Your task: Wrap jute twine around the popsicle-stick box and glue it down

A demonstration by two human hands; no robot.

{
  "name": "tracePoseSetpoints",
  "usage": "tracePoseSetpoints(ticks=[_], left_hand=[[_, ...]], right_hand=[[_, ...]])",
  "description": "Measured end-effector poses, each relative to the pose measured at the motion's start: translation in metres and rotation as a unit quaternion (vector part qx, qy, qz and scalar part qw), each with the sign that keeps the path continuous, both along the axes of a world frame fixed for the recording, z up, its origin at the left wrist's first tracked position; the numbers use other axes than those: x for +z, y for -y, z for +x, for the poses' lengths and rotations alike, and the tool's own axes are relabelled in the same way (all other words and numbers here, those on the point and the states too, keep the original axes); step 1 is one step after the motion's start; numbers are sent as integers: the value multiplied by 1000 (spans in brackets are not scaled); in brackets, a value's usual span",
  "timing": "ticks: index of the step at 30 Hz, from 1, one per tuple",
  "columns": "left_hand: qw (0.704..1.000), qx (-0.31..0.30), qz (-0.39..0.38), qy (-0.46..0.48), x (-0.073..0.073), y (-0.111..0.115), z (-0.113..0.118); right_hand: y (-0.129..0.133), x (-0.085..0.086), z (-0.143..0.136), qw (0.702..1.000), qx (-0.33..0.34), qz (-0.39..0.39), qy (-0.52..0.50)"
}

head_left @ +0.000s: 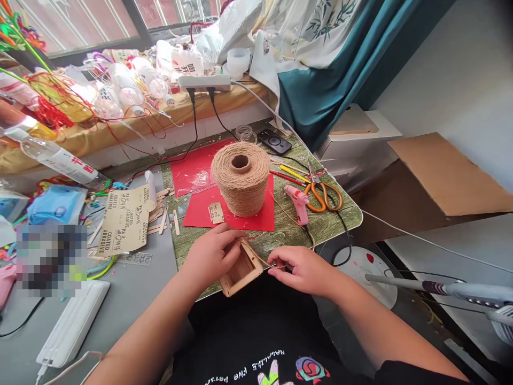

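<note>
- Two hands, apart, just beside each other at the near edge of the desk (pixel 355 214).
- Left hand (pixel 212 256): clamped on the wooden box, thumb over its side.
- Right hand (pixel 300 267): thumb and fingers pinched on the twine strand.
- One wooden box (pixel 245 279), small, hollow, tilted; between the hands, its open face up.
- One twine strand (pixel 262 261): runs from the box's upper edge to the right fingertips; cannot tell whether fixed to the box.
- One twine spool (pixel 245 192), large, upright, beyond both hands, on red sheets (pixel 196 214).
- One small printed paper piece (pixel 216 212), just beyond the left hand.
- One pink glue gun (pixel 298 206), beyond the right hand.
- One pair of scissors (pixel 324 195), orange-handled, just past the glue gun.
- One phone (pixel 274 142), black, farther out, behind the spool.
- One sheet of abrasive paper (pixel 126 219), left of the left hand, craft sticks (pixel 163 220) beside it.
</note>
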State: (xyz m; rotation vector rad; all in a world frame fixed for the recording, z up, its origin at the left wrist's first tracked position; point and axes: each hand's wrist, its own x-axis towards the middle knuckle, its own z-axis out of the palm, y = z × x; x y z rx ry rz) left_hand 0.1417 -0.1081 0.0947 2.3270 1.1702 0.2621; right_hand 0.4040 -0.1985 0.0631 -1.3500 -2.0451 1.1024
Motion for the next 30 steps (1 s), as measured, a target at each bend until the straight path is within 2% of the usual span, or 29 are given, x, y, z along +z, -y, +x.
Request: tracePoseSetpoints(ticks=[5,11,20,23,27,30], left_hand=[[998,48,-5,-30,1,1,-10],[995,97,-33,1,-4,5,-16],[990,119,-64,32,-9,9,-17],[980,128,-137,66,-12,9,-21],[931,155,-292,154,-20,9,-28],[906,159,-341,193,-24,9,-32]], right_hand=[[-2,-3,-5,1000,-14,9,-7],[1,-8,-14,998,-46,10,-38],[-5,-20,-18,983,-169,-15,-74],[-9,-20,-18,976,-194,-20,-93],[-10,-19,-22,970,-204,-26,-133],[-8,-23,-24,962,-218,-50,-160]])
